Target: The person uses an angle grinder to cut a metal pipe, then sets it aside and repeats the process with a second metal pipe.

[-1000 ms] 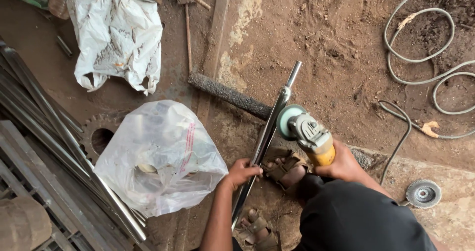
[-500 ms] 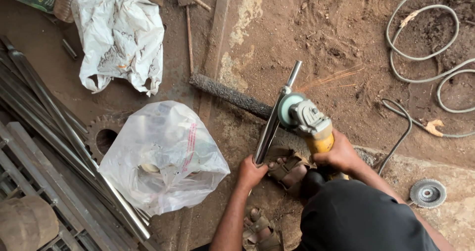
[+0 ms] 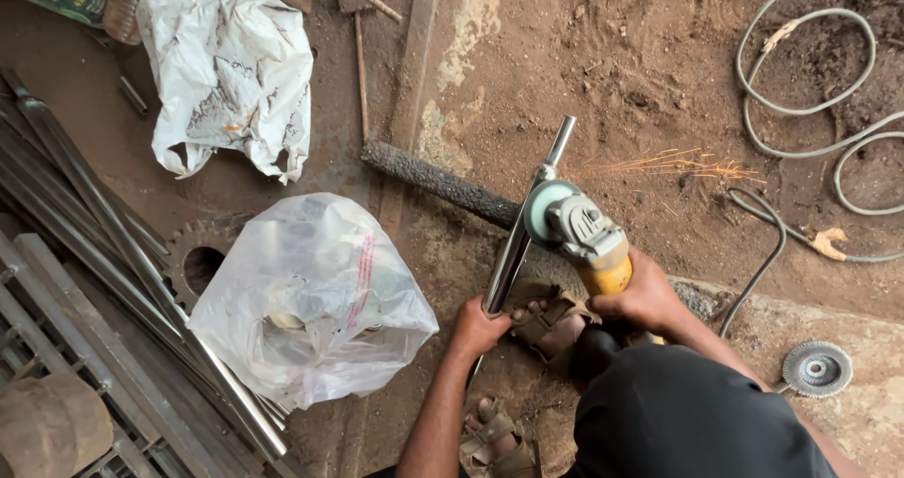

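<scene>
Your left hand (image 3: pixel 477 327) clamped on near end of steel pipe (image 3: pixel 524 228), lying centre, slanting far-right. Your right hand (image 3: pixel 645 299) wrapped round yellow angle grinder (image 3: pixel 581 233), disc touching pipe, sparks (image 3: pixel 673 165) flying right. Clear plastic bag (image 3: pixel 315 299) left.

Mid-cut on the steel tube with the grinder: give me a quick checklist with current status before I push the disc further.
1. Left hand gripping the steel tube below the cut: ok.
2. Right hand around the yellow grinder body: ok.
3. Tube held down: a sandalled foot rests by its lower end, no clamp seen: cannot tell.
4. Spark stream flies right over bare dirt, away from the plastic bag: ok.
5. Grinder cable lies near the spark path: not ok.
6. Gloves: both hands bare: not ok.
</scene>
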